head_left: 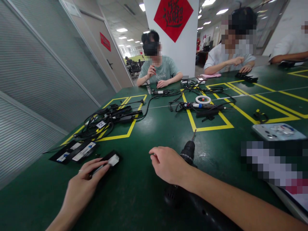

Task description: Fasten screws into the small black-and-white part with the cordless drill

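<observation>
My left hand (89, 178) grips a small black panel (114, 158) with a white patch on it, low over the green table at the left front. My right hand (167, 163) is closed with its fingers curled and passes above a black power drill (188, 150). The drill lies on the table with its bit pointing away from me. Whether anything sits between the right fingertips is too small to tell. Beyond my left hand lie black pieces with white and blue patches (83, 151).
Black cables (110, 117) lie tangled at the left inside yellow tape. A white ring (203, 99) and tools lie further back. A phone (279, 131) rests at the right, near a blurred-out item. Several people sit across the table (154, 128).
</observation>
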Motion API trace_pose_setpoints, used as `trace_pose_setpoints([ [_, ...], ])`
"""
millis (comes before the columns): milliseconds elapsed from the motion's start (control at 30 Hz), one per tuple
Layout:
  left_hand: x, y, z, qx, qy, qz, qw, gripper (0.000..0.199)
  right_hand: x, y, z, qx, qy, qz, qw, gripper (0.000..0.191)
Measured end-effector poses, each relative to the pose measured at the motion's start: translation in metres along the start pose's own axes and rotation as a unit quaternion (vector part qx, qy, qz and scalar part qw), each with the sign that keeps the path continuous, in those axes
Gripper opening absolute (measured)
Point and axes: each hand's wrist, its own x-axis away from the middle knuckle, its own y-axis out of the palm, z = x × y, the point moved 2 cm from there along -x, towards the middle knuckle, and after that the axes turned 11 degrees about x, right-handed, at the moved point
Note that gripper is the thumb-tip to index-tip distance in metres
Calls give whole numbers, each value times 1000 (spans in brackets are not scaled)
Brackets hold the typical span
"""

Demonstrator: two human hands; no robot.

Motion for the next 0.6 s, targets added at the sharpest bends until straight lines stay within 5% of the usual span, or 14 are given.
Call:
trace_pose_setpoints([
  [333, -42, 108, 91, 193, 177, -152, 953, 27, -9, -15, 10, 80, 60, 78, 992, 18],
  [600, -56, 156, 142, 252, 253, -238, 903, 23, -16, -24, 49, 153, 98, 89, 979, 20],
])
